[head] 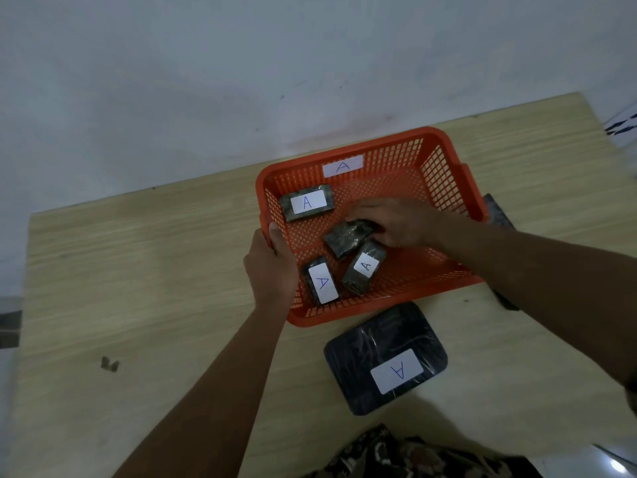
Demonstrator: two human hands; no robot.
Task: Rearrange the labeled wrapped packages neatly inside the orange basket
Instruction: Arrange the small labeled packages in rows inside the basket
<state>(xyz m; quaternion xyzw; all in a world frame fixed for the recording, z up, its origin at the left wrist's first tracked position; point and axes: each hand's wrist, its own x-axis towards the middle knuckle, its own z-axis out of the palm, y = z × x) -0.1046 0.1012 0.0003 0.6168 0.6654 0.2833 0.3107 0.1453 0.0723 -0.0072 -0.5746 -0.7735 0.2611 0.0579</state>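
Note:
An orange basket [444, 167] with an "A" label on its back wall stands on the wooden table. Inside lie several small dark wrapped packages. One with an "A" label [306, 202] lies at the back left. Two more labelled ones lie near the front: one [321, 283] at the left, the other [363, 267] beside it, tilted. My right hand [400, 222] is closed on a fourth package [344, 238] in the middle, whose label is hidden. My left hand [272, 267] grips the basket's left rim.
A larger dark wrapped package [386, 357] with an "A" label lies on the table in front of the basket. Another dark object [496, 212] shows partly behind the basket's right side. A wall rises behind the table. Patterned cloth [396, 457] is at the bottom edge.

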